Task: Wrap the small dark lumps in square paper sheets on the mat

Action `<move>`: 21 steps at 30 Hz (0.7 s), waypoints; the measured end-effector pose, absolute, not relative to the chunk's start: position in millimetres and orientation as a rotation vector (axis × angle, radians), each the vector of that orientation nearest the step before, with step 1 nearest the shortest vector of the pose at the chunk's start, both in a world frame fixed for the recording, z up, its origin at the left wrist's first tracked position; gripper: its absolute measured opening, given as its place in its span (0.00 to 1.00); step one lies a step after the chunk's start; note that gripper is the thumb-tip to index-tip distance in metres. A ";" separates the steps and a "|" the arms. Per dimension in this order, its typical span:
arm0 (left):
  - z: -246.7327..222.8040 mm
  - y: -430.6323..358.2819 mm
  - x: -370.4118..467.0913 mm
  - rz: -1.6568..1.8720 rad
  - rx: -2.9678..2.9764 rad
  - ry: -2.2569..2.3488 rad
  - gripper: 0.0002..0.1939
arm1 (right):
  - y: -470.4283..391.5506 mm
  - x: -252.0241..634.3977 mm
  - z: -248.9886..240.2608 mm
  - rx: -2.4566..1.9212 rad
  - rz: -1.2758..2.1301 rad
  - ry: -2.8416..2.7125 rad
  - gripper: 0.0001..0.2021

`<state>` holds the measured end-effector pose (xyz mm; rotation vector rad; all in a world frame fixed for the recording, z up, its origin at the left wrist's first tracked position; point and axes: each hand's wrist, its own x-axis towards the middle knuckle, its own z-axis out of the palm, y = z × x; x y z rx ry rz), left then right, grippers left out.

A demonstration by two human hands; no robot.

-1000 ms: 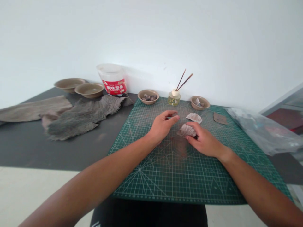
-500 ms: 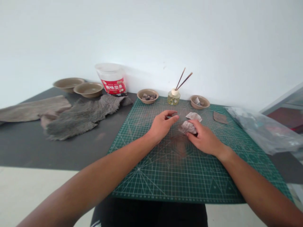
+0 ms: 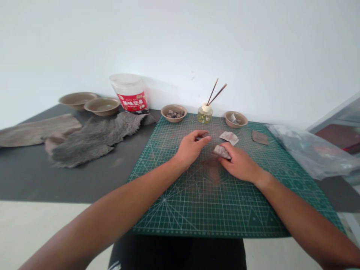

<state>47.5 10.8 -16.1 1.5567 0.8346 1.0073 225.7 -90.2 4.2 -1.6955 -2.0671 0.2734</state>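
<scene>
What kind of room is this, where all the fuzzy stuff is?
It looks like a craft workspace, maybe a small workshop. A green cutting mat with grid lines covers part of the table, furry grey material lies beside it, and one bowl holds small pieces.

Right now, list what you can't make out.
All head view:
Left hand: dark bit at its fingertips, small and blurred.
Pale piece: one end, behind the right hand's fingers.
Plastic bag: contents, blurred by film.
Tub: smallest print, too small.
Brown cloth: left end, cut off by edge.
</scene>
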 end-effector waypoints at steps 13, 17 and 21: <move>-20.4 15.2 47.7 0.974 1.597 0.875 0.20 | -67.3 313.8 9.5 -2.007 0.126 -1.297 0.42; -20.5 15.7 48.8 0.957 1.623 0.890 0.20 | -61.3 366.5 5.4 -2.164 0.061 -1.037 0.54; -20.1 15.8 48.9 0.945 1.637 0.902 0.20 | -58.6 393.9 -4.9 -2.259 0.027 -0.964 0.56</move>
